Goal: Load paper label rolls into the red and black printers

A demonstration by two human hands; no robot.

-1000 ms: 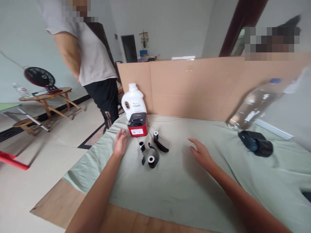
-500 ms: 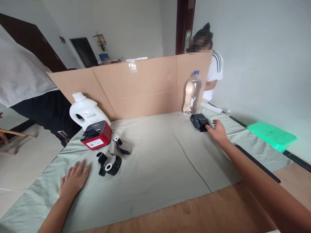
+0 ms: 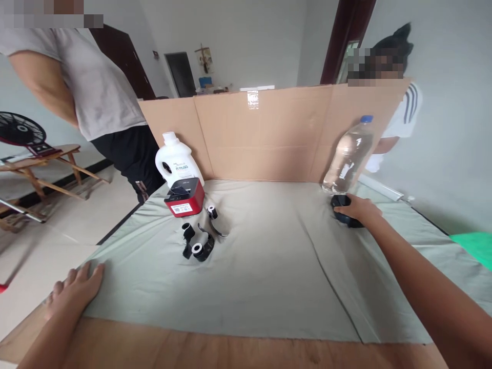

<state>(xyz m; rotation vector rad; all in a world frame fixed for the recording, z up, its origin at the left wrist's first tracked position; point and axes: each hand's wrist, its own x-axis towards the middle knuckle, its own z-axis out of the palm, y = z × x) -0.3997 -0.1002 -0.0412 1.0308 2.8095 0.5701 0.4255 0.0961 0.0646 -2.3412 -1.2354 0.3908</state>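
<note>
Two bare hands: placed at opposite sides of the pale green cloth (image 3: 265, 277).
Left hand (image 3: 75, 292): laid open, fingers spread, on the cloth near its left front edge.
Right hand (image 3: 360, 209): placed over the black plastic device (image 3: 348, 218), with the thumb laid across its top; the other fingers are mostly hidden, so whether the grip is closed cannot be told.
Device position: rested on the cloth at right, just in front of the clear plastic bottle with a blue cap (image 3: 349, 159).
Black rolls with white cores (image 3: 200, 251): three noted, grouped left of centre, with loose strips curled on the cloth.
Red and black box-shaped device (image 3: 185, 199): set behind the rolls, marked with a white label.
White plastic jug with a handle (image 3: 179, 161): stood directly behind the red and black unit.
Brown cardboard panel (image 3: 261, 141): stood upright along the far side, with clear tape attached at its upper edge.
Surroundings: one person in a grey shirt (image 3: 102, 82) is seen at left; another in white (image 3: 405, 115) is partly hidden behind the panel.
</note>
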